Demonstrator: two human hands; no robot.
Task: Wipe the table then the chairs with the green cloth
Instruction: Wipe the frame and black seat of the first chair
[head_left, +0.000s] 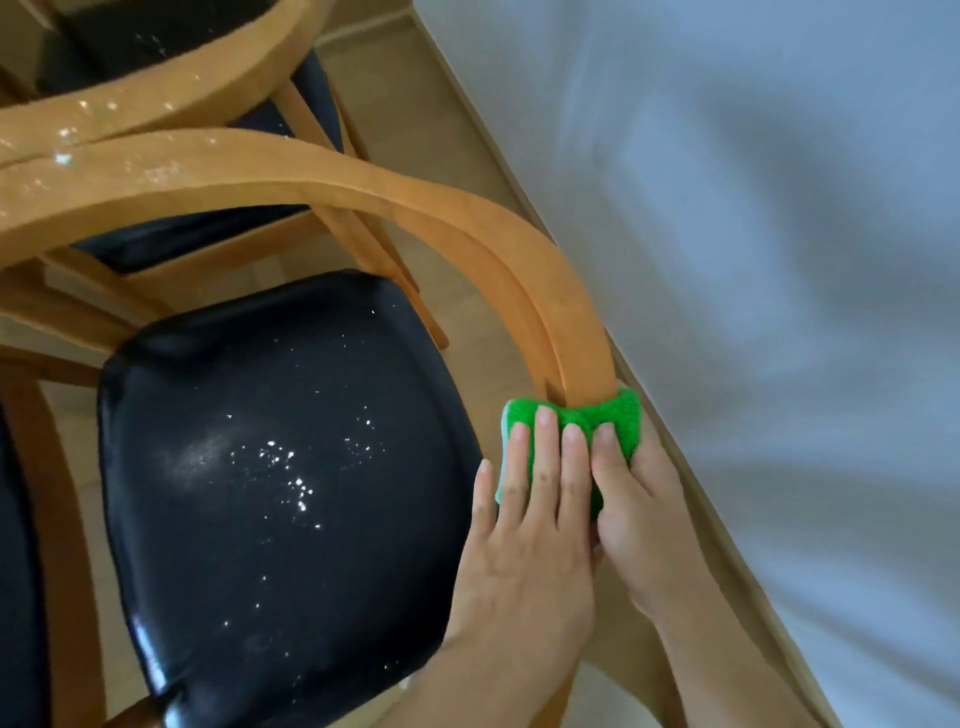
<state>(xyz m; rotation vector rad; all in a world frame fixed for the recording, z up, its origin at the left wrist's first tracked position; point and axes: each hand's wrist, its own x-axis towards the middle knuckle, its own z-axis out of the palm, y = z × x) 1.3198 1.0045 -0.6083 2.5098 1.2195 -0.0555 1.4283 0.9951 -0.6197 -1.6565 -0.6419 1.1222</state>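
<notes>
The green cloth is wrapped around the curved wooden back rail of the near chair, at the rail's right end. My left hand presses its fingers flat over the cloth from the seat side. My right hand grips the cloth from the other side, its thumb on top and its fingers hidden behind the rail. The chair's black padded seat lies left of my hands and carries scattered white specks and a dusty smear.
A second wooden chair with a dark seat stands behind, its rail speckled with bright droplets. Part of another dark seat shows at the left edge. A white wall runs close along the right, above pale wooden flooring.
</notes>
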